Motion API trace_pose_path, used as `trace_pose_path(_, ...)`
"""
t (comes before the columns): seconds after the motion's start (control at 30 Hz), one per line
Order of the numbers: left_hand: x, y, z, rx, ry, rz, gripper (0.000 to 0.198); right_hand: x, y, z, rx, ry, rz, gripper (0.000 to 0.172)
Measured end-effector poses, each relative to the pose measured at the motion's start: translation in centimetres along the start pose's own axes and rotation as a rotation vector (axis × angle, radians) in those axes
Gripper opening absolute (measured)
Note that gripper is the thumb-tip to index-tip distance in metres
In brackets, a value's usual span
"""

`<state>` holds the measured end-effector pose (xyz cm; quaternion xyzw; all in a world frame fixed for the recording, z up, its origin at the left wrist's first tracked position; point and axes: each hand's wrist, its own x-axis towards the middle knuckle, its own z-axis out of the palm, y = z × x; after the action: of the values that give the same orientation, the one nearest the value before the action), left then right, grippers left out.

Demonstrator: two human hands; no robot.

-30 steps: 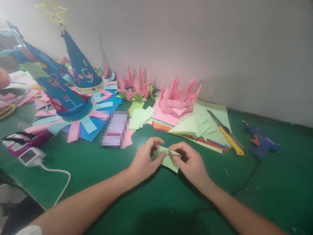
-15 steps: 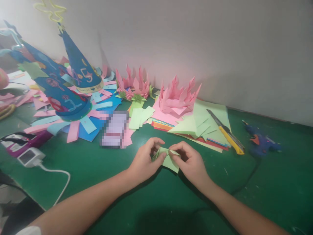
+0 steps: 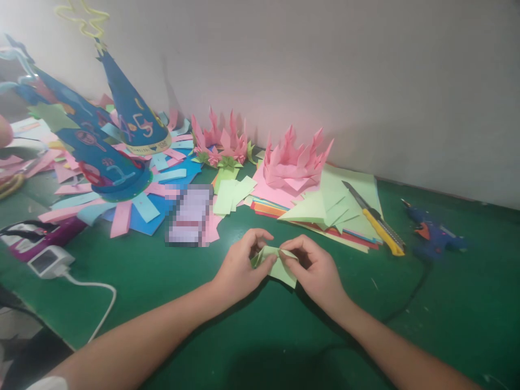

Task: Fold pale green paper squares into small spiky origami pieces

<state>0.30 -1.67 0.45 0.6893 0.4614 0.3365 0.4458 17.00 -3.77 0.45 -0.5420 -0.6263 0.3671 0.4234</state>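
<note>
A small folded piece of light green paper [image 3: 283, 273] is held between both hands, over the green table [image 3: 195, 336]. My left hand [image 3: 246, 260] grips its left side, thumb on the near face and the other fingers partly hidden behind. With thumb and fingertips, my right hand [image 3: 312, 262] pinches the paper's upper right edge. Beyond the hands stands a pink folded-paper crown [image 3: 294, 168] on a stack of coloured sheets [image 3: 353, 189]. Several light green paper strips [image 3: 233, 195] lie to the left of that stack.
A yellow utility knife [image 3: 382, 230] rests on the sheets with its blade out. A blue glue gun [image 3: 436, 235] lies right. To the left are a phone [image 3: 189, 216], two blue cone hats [image 3: 130, 103], a purple power strip [image 3: 46, 238] and a white-cabled device [image 3: 51, 262]. Another pink crown [image 3: 221, 143] stands behind.
Almost nothing differs. Both hands keep their grip on the green paper, and its lower edge has shifted only slightly.
</note>
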Motion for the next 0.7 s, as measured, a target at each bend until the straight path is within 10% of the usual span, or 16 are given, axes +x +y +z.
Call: trace_pose_path(0.7,0.06,0.0,0.1,-0.002,-0.01,0.008,0.02,-0.04,0.46,0.06,-0.012,0.007,-0.056,0.005)
